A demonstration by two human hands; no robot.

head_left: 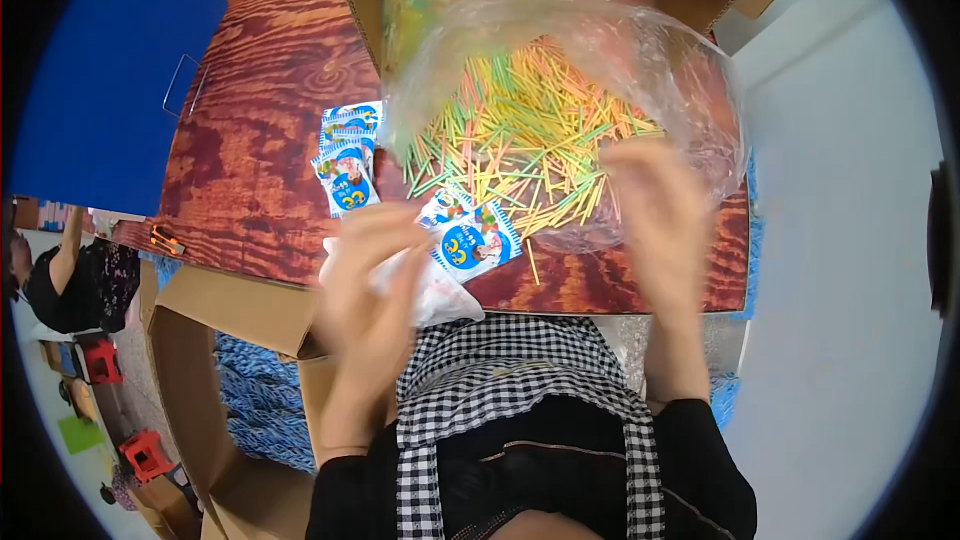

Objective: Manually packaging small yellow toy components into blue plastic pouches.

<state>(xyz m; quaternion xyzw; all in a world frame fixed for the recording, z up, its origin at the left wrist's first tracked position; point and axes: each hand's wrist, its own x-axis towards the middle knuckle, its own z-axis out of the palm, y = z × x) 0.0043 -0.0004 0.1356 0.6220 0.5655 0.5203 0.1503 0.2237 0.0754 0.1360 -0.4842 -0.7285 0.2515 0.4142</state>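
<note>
A heap of thin pink, yellow and green sticks (pixel 530 120) lies in a clear plastic bag (pixel 690 70) spread on the table. My right hand (pixel 660 205) is over the bag's right side, beside the sticks. Motion smears its fingers, so I cannot make out anything in them. My left hand (pixel 370 280), also blurred, is beside the small blue-and-white printed packets (pixel 470 240) near the table's front edge. A crumpled white plastic bag or sheet (pixel 440 295) lies under those packets, partly hidden by this hand. Farther left, more packets (pixel 348 170) overlap in a stack.
An open cardboard box (pixel 360 0) stands at the back, behind the sticks. Below the table at left is another open box (pixel 190 380), next to blue shredded material (pixel 262 400). A blue panel (pixel 110 70) fills the far left, and an orange-and-black cutter (pixel 166 240) lies nearby. Another person (pixel 80 275) is at left.
</note>
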